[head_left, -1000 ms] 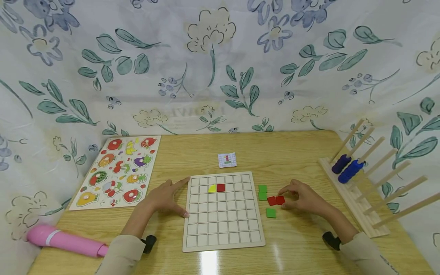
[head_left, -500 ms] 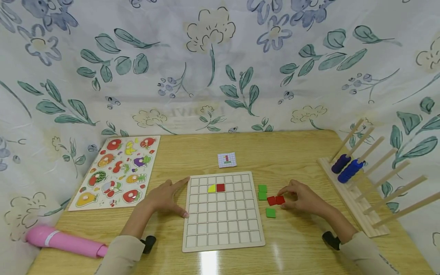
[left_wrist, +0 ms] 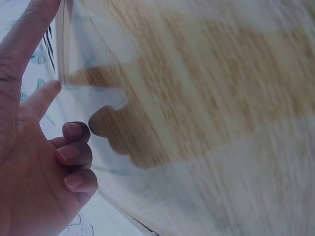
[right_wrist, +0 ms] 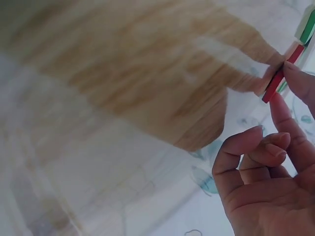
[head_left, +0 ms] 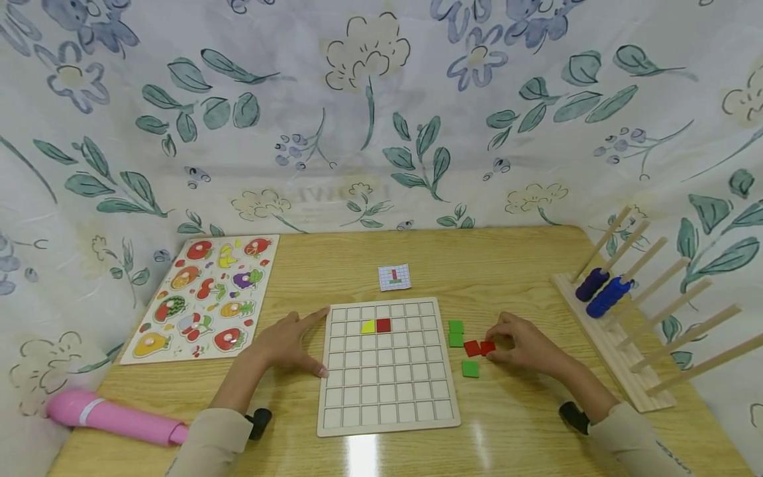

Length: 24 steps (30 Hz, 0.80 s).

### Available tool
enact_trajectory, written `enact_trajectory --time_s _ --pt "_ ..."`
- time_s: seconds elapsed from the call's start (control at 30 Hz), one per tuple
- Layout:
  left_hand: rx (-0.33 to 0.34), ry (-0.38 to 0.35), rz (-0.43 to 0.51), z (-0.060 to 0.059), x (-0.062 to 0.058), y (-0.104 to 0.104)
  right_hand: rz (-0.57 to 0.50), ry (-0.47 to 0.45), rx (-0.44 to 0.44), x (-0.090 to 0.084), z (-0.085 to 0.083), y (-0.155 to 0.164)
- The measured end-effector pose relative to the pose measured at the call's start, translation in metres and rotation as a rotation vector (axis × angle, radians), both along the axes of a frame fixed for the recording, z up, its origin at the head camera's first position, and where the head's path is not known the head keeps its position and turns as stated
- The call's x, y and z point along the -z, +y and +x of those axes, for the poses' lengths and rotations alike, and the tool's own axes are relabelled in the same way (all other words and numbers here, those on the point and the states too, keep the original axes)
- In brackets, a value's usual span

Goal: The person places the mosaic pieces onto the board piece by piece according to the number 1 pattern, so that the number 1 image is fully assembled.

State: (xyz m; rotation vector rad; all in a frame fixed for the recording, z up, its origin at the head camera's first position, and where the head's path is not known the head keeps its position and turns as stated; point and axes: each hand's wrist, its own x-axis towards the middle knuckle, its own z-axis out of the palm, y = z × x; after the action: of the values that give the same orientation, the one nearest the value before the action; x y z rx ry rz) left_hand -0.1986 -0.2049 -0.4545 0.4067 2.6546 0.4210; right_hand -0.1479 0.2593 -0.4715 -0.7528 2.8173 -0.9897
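Both my hands rest on the glossy wooden table (head_left: 524, 258). My right hand (head_left: 524, 348) pinches a small flat red square tile (head_left: 487, 347) between thumb and forefinger, lifted on edge; my other fingers curl in. That tile lies right of the pale wooden grid board (head_left: 387, 368), beside another red tile (head_left: 472, 348) and three green ones (head_left: 456, 333), so my right hand is nearer. My left hand (head_left: 286, 344) lies loosely spread, thumb and forefinger touching the board's left edge. Two cells hold a yellow piece (head_left: 367, 326) and a red piece (head_left: 383, 325).
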Motion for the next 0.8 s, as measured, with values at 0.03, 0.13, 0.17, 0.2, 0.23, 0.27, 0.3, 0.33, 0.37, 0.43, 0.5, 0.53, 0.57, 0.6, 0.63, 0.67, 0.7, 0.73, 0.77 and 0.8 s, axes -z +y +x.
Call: enact_trajectory --time_s 0.03,0.13,0.17,0.2,0.23,0.27,0.3,0.33,0.37,0.43,0.5,0.53,0.57,0.6,0.63,0.67,0.7,0.73,0.77,0.8 --pt "0.0 0.002 -0.002 0.0 0.0 0.0 -0.001 0.01 0.001 0.0 0.0 0.0" --pt "0.002 0.01 -0.005 0.0 0.001 0.0 -0.002 0.031 0.014 0.0 0.001 -0.002" --pt "0.003 0.013 -0.006 0.0 0.001 0.0 0.0 0.037 0.024 0.0 0.001 -0.002" --pt "0.003 0.014 -0.007 0.0 0.001 0.0 -0.001 0.039 0.034 0.0 0.001 -0.003" --pt "0.003 0.016 -0.007 0.0 0.001 -0.001 -0.002 0.044 0.043 0.0 0.002 -0.003" --pt "0.002 0.016 -0.007 0.0 0.001 -0.001 -0.004 0.047 0.05 0.0 0.002 -0.004" --pt "0.002 0.015 -0.006 0.0 0.0 -0.001 -0.007 0.047 0.059 0.0 0.002 -0.004" --pt "0.0 0.013 -0.006 0.0 0.0 -0.001 -0.011 0.046 0.063 0.0 0.002 -0.005" --pt "-0.002 0.012 -0.005 0.0 0.0 -0.001 -0.013 0.047 0.066 0.0 0.002 -0.006" --pt "0.001 0.01 -0.006 0.0 0.0 -0.001 -0.017 0.042 0.067 0.0 0.001 -0.007" --pt "0.003 0.005 -0.006 0.001 -0.001 0.0 -0.016 0.038 0.066 -0.001 0.0 -0.01" --pt "0.002 0.005 -0.008 0.002 -0.001 0.0 -0.015 0.037 0.066 -0.001 0.0 -0.011" --pt "0.004 0.004 -0.008 0.002 -0.002 0.0 -0.017 0.039 0.064 -0.001 -0.001 -0.013" --pt "0.006 0.005 -0.008 0.002 -0.002 0.0 -0.02 0.038 0.061 -0.002 -0.002 -0.015" --pt "0.009 0.007 -0.009 0.002 -0.002 0.0 -0.021 0.041 0.058 -0.002 -0.003 -0.017" --pt "0.005 0.007 -0.011 0.002 -0.003 0.0 -0.026 0.043 0.053 -0.003 -0.004 -0.019" --pt "0.007 0.01 -0.012 0.002 -0.003 0.0 -0.033 0.045 0.045 -0.004 -0.005 -0.021" --pt "0.006 0.011 -0.015 0.002 -0.003 0.0 -0.04 0.049 0.036 -0.005 -0.006 -0.024" --pt "0.007 0.012 -0.015 0.002 -0.003 0.0 -0.044 0.051 0.028 -0.006 -0.007 -0.026" --pt "0.008 0.015 -0.018 0.002 -0.003 0.0 -0.044 0.054 0.018 -0.007 -0.008 -0.028"
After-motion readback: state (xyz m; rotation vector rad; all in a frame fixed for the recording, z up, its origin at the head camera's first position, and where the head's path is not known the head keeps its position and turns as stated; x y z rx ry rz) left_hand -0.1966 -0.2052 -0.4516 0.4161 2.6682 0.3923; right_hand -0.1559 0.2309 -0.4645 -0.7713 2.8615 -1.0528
